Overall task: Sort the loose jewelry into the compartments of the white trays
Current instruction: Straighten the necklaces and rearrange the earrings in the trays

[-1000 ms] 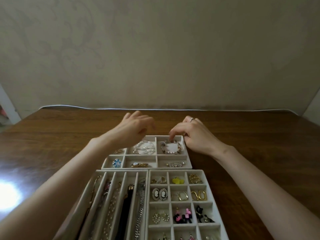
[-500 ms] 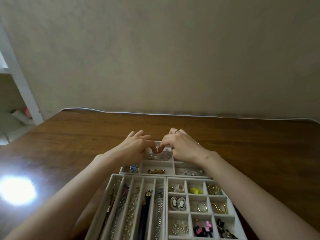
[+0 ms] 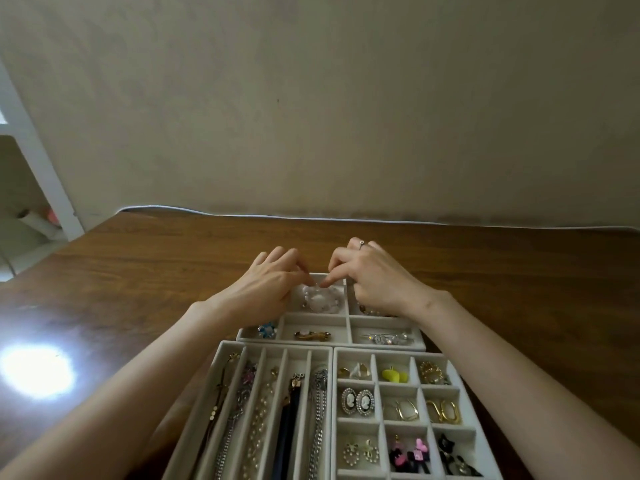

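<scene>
Three white trays lie on the wooden table. In the far tray (image 3: pixel 313 320), a white beaded bracelet (image 3: pixel 322 300) sits in the back middle compartment. My left hand (image 3: pixel 270 287) and my right hand (image 3: pixel 372 277) meet over that compartment, and their fingertips pinch the bracelet's far edge. The right hand covers most of the back right compartment, where a bit of another bracelet (image 3: pixel 369 310) shows. The front row holds a blue brooch (image 3: pixel 267 330), a gold clip (image 3: pixel 312 335) and a crystal pin (image 3: pixel 384 337).
The near left tray (image 3: pixel 221 355) holds chains and necklaces in long slots. The near right tray (image 3: pixel 375 379) holds earrings in small squares. Bare wooden table (image 3: pixel 156 271) spreads to both sides, with a bright glare spot (image 3: pixel 36 370) at left. A wall rises behind the table.
My right hand left the back right compartment and joined the left hand over the middle one. The view shifted, so the trays now sit further right and lower.
</scene>
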